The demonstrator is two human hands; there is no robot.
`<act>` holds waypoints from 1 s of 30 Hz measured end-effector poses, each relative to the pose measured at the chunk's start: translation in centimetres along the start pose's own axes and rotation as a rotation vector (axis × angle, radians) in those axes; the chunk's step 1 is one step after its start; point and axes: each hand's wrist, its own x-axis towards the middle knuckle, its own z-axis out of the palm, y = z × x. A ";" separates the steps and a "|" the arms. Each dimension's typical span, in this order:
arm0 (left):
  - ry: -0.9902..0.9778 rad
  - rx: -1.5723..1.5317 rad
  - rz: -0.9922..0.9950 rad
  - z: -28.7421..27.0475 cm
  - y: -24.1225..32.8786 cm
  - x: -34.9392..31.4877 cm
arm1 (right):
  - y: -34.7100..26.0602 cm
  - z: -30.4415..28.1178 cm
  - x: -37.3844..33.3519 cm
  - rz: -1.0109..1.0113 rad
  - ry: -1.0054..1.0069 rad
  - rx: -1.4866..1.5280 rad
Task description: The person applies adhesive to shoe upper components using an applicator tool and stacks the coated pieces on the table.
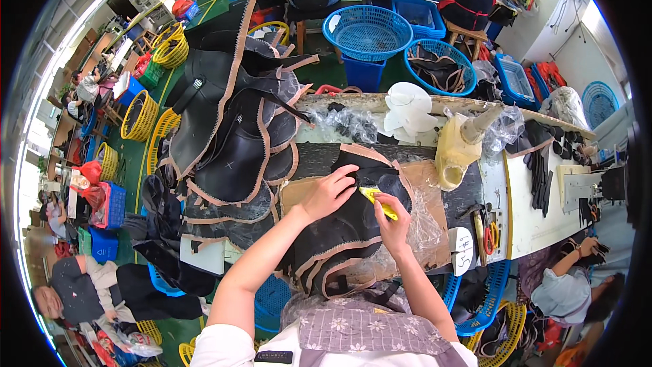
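Note:
My left hand (pixel 331 192) has its fingers bent together on a black leather shoe-upper piece (pixel 333 224), gripping and pressing its upper part. In my right hand (pixel 392 223) is a yellow tool (pixel 379 203) that looks like a utility knife, its tip touching the leather beside my left fingertips. The piece has tan zigzag edging and lies over more such pieces on a brown cardboard sheet (pixel 432 206). Left of my hands, a big overlapping stack of black leather uppers (pixel 231 163) with the same pinkish-tan edging covers the bench.
A yellow shoe last (pixel 456 156) stands beyond my right hand, near white foot-shaped pieces (pixel 407 109). Scissors with red handles (pixel 488 239) and a white block (pixel 461 251) lie at the right. Blue baskets (pixel 367 32) stand across the bench; several people work nearby.

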 end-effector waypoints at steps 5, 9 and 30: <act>-0.222 0.033 0.087 -1.2 -0.9 1.1 | -0.1 -0.2 0.1 0.071 -0.001 0.046; -0.255 0.045 0.057 -1.6 -1.4 1.5 | -1.9 -0.7 0.2 -0.060 0.129 0.123; -0.120 -0.345 -0.385 0.0 -4.9 -0.4 | -0.4 4.3 -1.8 -0.282 -0.395 -0.270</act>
